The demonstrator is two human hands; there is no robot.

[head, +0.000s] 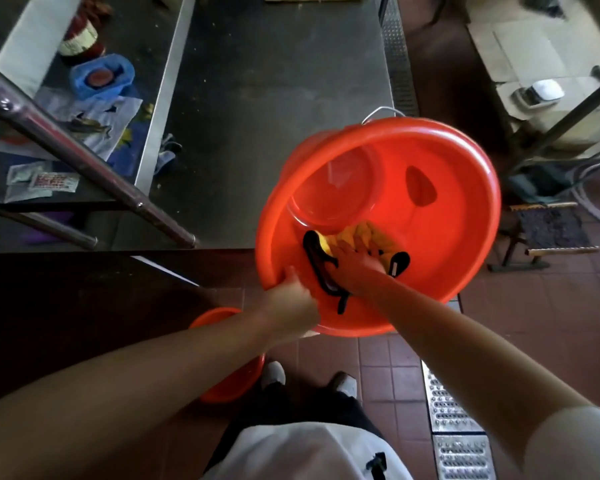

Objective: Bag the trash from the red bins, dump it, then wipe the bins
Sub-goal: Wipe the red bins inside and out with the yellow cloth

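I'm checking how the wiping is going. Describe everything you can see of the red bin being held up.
The red bin is a round, glossy bucket that looks like plastic, tilted so its open mouth faces the camera. A thin metal handle shows behind its far rim. Inside there is no trash. The left hand grips the near rim, while the right hand presses a yellow cloth with black trim against the inner wall. It is held above the tiled floor.

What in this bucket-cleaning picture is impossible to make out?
All in the head view:
- Second red bin: mostly hidden by the left forearm and the dark counter.
- Yellow cloth: near part covered by the right hand.
- Left hand: fingers behind the red bin rim.
- Printed packets on the shelf: text too blurred.
- Blue container: contents unclear.
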